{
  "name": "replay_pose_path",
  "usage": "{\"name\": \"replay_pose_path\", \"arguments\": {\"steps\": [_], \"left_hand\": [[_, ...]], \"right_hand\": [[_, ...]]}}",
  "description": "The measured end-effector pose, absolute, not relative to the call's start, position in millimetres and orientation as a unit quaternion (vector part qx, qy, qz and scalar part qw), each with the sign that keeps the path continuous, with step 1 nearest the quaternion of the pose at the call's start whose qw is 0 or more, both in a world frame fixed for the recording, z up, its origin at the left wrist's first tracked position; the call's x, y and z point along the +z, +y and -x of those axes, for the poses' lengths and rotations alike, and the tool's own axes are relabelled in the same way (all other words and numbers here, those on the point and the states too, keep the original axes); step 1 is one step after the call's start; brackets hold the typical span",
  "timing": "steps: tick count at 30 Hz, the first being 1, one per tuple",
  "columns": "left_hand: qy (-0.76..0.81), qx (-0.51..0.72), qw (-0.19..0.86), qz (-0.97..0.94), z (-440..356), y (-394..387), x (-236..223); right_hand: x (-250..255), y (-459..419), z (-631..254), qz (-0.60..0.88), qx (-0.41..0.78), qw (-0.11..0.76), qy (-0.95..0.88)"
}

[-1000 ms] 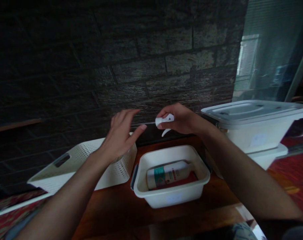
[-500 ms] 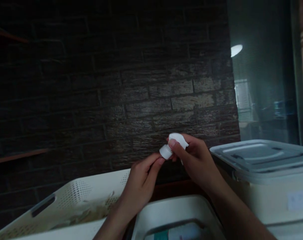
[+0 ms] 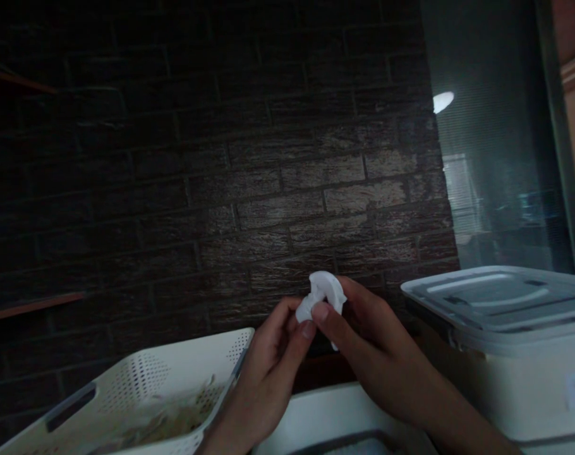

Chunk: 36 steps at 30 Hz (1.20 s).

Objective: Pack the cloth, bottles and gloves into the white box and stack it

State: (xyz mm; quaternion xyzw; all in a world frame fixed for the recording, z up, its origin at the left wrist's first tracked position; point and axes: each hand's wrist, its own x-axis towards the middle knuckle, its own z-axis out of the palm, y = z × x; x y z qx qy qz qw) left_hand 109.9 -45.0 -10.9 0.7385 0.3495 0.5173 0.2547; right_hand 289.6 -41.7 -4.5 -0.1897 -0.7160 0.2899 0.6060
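Observation:
A small white spray head [image 3: 328, 288], with a curved top and a round ribbed collar, is held up in front of the brick wall. My right hand [image 3: 377, 341] grips its body, thumb across the near side and fingers behind. At the collar end, the thumb and fingers of my left hand [image 3: 275, 373] are closed, partly hiding the collar. A thin white part of the spray head hangs down beside my right thumb. Both hands are above a white bin [image 3: 332, 404].
To the left stands a white perforated basket [image 3: 140, 373] with loose items inside. At right is a pale storage box with a clear lid [image 3: 500, 294]. A dark brick wall [image 3: 268, 158] rises behind, beside a glass panel [image 3: 496, 158].
The spray head and both hands have come slightly lower. My left hand has moved further up around the collar, and the spray head is turned a little. The view has shifted slightly.

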Motion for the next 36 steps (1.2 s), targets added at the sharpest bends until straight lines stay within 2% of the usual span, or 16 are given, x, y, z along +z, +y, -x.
{"name": "replay_pose_path", "arguments": {"steps": [6,11,14,20,25,36], "left_hand": [[0.278,0.565,0.405,-0.663,-105.5,-45.3,-23.4],[0.265,0.582,0.412,-0.649,-106.1,-48.6,-33.3],[0.256,0.549,0.412,-0.681,-107.5,-53.5,-33.7],[0.266,0.536,0.377,-0.707,-113.0,-61.2,-21.3],[0.274,0.538,0.362,-0.711,-114.4,-61.6,-11.7],[0.315,0.577,0.323,-0.681,-109.6,-61.2,-25.5]], "right_hand": [[-14.1,-47.8,-293.2,0.135,0.404,0.594,-0.683],[-7.8,-50.7,-293.2,0.064,0.503,0.542,-0.670],[2.1,-57.9,-296.0,0.025,0.553,0.512,-0.657],[4.4,-46.6,-293.2,0.041,0.555,0.540,-0.632],[-3.5,-28.7,-289.5,-0.020,0.564,0.512,-0.648],[-7.2,-53.6,-297.0,0.006,0.515,0.506,-0.692]]}}
